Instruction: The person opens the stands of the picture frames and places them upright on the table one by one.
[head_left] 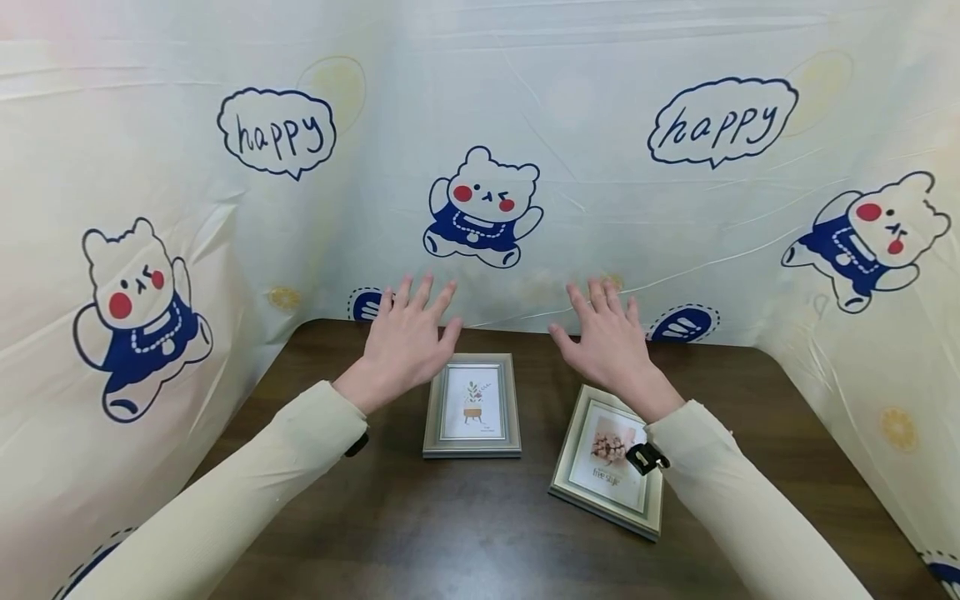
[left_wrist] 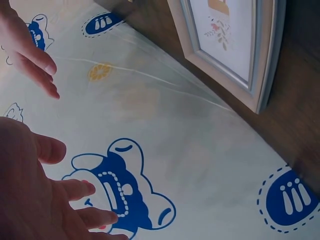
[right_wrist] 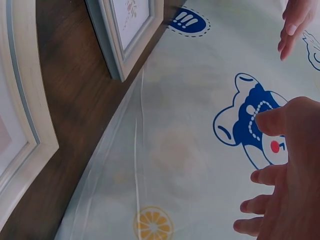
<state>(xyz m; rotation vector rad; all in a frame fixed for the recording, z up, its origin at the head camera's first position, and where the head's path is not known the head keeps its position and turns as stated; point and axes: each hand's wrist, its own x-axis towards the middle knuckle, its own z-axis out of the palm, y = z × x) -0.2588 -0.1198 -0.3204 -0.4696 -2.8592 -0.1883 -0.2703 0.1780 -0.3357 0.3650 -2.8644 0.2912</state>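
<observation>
Two picture frames lie face up on a dark wooden table (head_left: pixel 450 517). The picture frame with a potted plant print (head_left: pixel 472 408) is near the middle, squared to the table. To its right, the picture frame with a pink flower print (head_left: pixel 600 454) lies at a slant, partly hidden by the right wrist. My left hand (head_left: pixel 408 337) hovers above and left of the plant frame, fingers spread, holding nothing. Above the top of the flower frame, my right hand (head_left: pixel 606 342) is held out with its fingers spread. Neither hand touches a frame.
A pale curtain (head_left: pixel 562 100) printed with bears and "happy" bubbles encloses the table at the back and both sides. A black strap (head_left: pixel 647 458) is on the right wrist, and a dark strap (head_left: pixel 357 445) shows at the left cuff.
</observation>
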